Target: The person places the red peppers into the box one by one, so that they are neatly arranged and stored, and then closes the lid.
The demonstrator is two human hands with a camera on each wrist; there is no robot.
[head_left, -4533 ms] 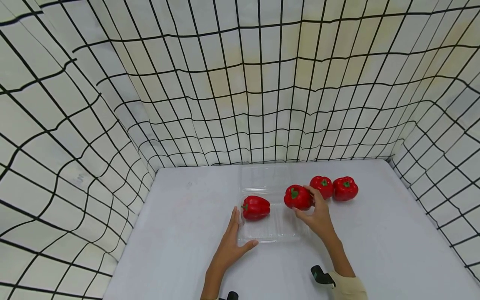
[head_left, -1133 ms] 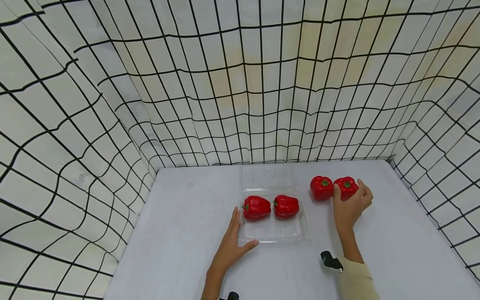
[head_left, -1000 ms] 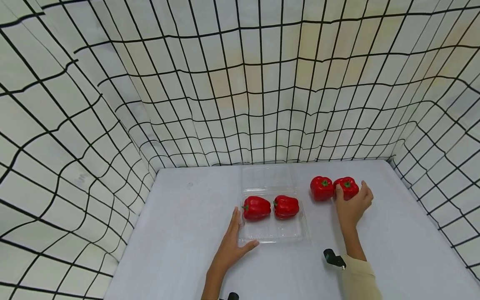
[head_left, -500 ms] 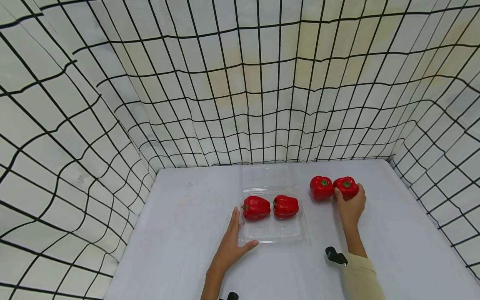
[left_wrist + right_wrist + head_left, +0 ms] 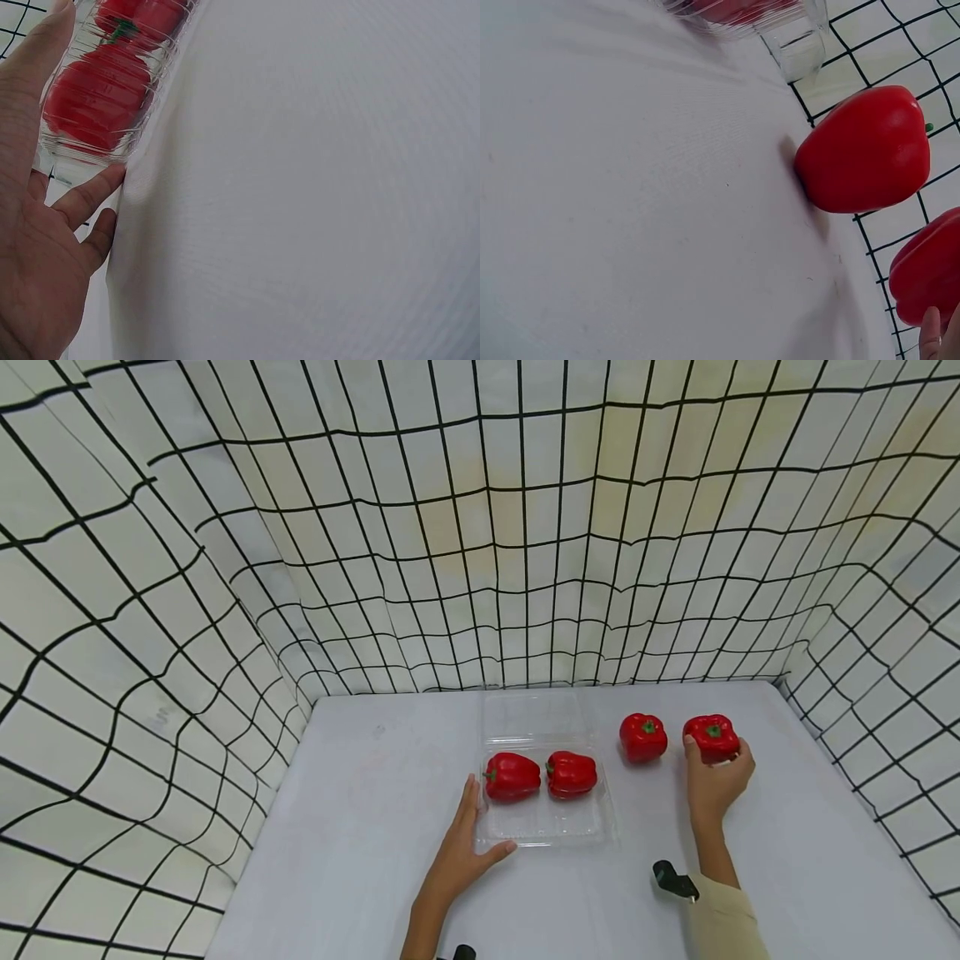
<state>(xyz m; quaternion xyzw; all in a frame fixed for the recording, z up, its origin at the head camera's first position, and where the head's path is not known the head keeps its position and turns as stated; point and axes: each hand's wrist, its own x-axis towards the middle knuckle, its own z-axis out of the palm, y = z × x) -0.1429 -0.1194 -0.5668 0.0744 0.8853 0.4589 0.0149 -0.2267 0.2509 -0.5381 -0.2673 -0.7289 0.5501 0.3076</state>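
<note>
My right hand (image 5: 717,783) grips a red bell pepper (image 5: 712,737) at the right, thumb on its left side and fingers on its right. In the right wrist view that pepper (image 5: 930,270) shows a shadow on the table below it. A second red bell pepper (image 5: 642,737) stands stem up to its left, apart from it. Two more peppers lie on their sides in a clear plastic clamshell container (image 5: 543,835), one at the left (image 5: 513,777) and one at the right (image 5: 572,774). My left hand (image 5: 459,852), fingers straight and thumb spread, rests at the container's left front corner.
The container's clear lid (image 5: 534,714) lies folded back behind it. All stands on a white-covered table (image 5: 360,827). Black netting (image 5: 480,560) over white walls closes in the back and both sides.
My right hand first set a pepper in the container's right side, then went to the rightmost pepper. It has now shifted that pepper rightward, away from its neighbour. My left hand stays put.
</note>
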